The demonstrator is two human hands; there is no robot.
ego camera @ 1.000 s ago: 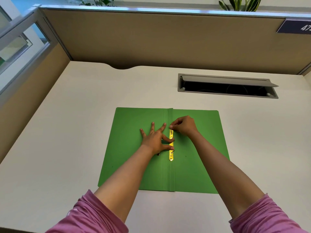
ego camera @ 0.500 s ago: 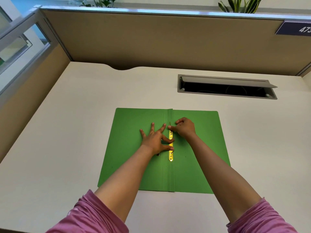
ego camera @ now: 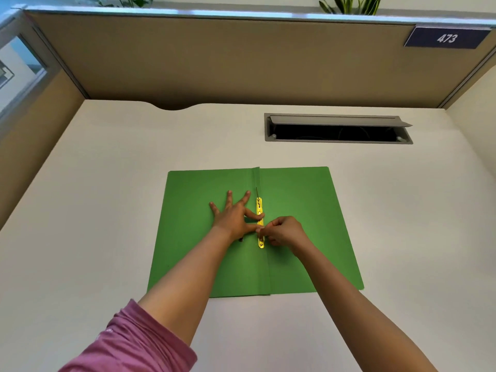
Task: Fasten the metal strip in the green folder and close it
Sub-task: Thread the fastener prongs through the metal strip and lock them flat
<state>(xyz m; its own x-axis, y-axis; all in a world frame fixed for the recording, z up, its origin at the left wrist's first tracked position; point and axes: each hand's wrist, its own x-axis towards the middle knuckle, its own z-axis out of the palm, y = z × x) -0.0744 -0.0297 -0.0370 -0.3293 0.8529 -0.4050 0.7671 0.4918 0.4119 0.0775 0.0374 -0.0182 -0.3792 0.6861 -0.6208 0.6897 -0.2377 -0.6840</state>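
From the head camera, the green folder [ego camera: 295, 224] lies open and flat on the pale desk [ego camera: 107, 210], its spine fold running away from the person down the middle. The yellow metal strip [ego camera: 259, 208] lies along that fold, just right of it, roughly at the folder's centre. The left hand [ego camera: 233, 217] rests palm down on the folder's left leaf with fingers spread wide, its thumb and forefinger reaching across to press on the strip. The right hand [ego camera: 285, 232] is curled on the right leaf, its fingertips drawn together in a pinch at the strip's near half, touching the left thumb. A pink sleeve [ego camera: 134, 342] covers the left upper arm. Beyond the folder, a grey cable hatch [ego camera: 338, 128] stands open in the desk.
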